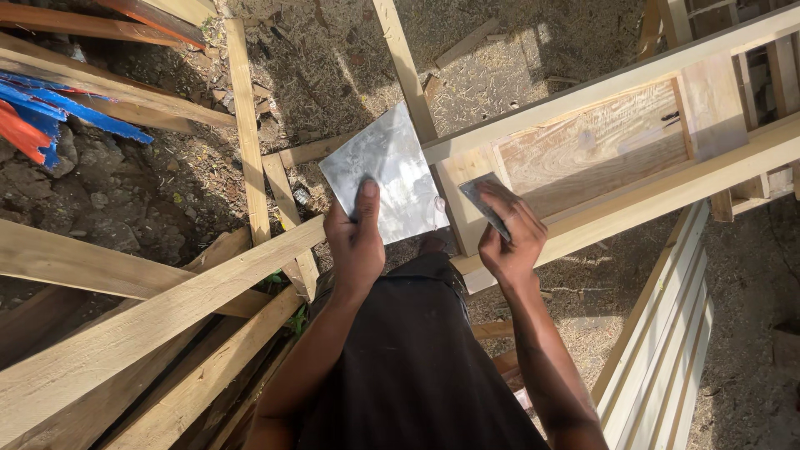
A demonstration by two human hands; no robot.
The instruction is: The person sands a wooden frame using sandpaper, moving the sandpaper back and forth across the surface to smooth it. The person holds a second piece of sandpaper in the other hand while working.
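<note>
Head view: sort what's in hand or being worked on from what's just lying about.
In use:
- left hand holding a flat grey metal sheet
- right hand holding a small flat scraper against the wooden frame

Lying about:
- loose planks on the left
- blue and orange scrap
- stacked pale boards
- sawdust-strewn ground

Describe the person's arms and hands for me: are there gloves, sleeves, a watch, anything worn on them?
Both arms are bare from the hands up as far as the picture shows: no sleeves, no gloves. The left hand and the right hand carry no visible ring, watch or wristband. The arms look lean, with sunlight falling on hands and forearms. Between them shows a dark, plain garment without visible markings.
</note>
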